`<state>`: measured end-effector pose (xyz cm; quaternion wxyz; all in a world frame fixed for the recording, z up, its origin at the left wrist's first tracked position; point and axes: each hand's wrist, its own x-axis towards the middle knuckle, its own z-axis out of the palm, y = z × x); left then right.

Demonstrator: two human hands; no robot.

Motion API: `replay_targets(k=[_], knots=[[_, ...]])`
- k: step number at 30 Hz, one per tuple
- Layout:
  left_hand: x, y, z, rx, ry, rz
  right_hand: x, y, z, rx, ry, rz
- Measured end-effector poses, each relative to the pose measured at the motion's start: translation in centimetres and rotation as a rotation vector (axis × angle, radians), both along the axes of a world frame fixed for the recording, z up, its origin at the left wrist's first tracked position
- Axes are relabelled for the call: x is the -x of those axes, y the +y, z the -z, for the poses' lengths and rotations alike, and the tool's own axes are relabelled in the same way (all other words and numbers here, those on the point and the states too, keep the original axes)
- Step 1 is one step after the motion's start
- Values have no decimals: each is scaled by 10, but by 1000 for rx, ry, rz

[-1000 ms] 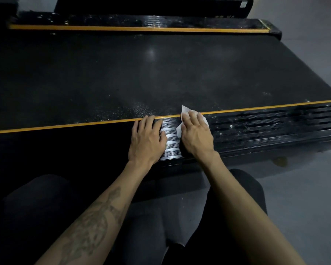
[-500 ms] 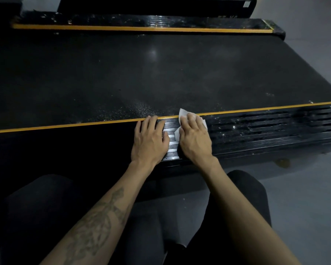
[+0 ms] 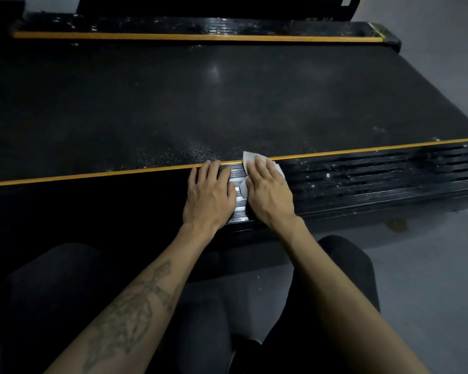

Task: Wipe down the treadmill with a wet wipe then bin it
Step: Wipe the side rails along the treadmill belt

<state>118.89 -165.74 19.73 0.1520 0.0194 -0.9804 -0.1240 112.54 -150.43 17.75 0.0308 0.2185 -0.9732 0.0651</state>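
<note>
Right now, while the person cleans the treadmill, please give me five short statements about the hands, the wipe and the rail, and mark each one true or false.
1. The right hand presses the white wet wipe flat on the ribbed side rail. True.
2. The left hand holds a second wipe. False: it rests flat on the rail and holds nothing.
3. The two hands lie close together, side by side. True.
4. The wipe lies in the middle of the treadmill belt. False: it is on the near rail, with one corner reaching over the yellow stripe.
5. The rail to the right of the hands carries pale specks. True.
</note>
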Motion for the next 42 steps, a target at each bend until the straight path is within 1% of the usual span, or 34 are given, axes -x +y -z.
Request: replay_targets(k=[2, 4, 8, 11, 13, 15, 17, 19, 21, 24, 27, 30, 32, 34, 36, 39, 41, 42], knots=[[-1, 0, 0, 3, 1, 6, 21, 5, 8, -19, -54, -34], [-1, 0, 0, 9, 12, 15, 36, 16, 11, -19, -71, 16], [0, 1, 3, 39, 49, 117, 19, 17, 1, 11, -13, 65], [1, 2, 4, 42, 77, 153, 4, 11, -2, 3, -5, -19], [0, 3, 4, 41, 75, 157, 9, 13, -6, -2, 8, -74], [-2, 3, 4, 35, 70, 162, 22, 19, -8, 5, -12, -33], [-2, 3, 4, 34, 70, 166, 28, 28, -10, 13, -48, 64], [0, 2, 3, 33, 72, 163, 22, 29, -10, 24, -50, 145], [0, 3, 3, 29, 76, 160, 3, 23, -11, 35, -30, 164], [0, 5, 2, 19, 83, 162, -12, 14, -9, 74, -6, 88], [0, 4, 3, 15, 68, 161, 0, 20, -18, 62, -1, 30], [0, 3, 3, 14, 56, 159, 8, 32, -25, 56, -40, 127], [0, 3, 3, 19, 57, 160, -2, 32, -23, 70, -15, 217], [1, 2, 3, 14, 61, 157, -17, 24, -20, 65, 4, 243], [2, 3, 3, 1, 75, 147, -27, 16, -19, 93, -3, 193], [6, 12, -1, -39, 88, 97, -15, 17, -20, 137, -12, 101], [7, 22, -5, -48, 41, 41, -2, 25, -24, 112, -22, 93], [7, 26, -5, -24, 14, 26, 1, 28, -26, 97, -39, 115]])
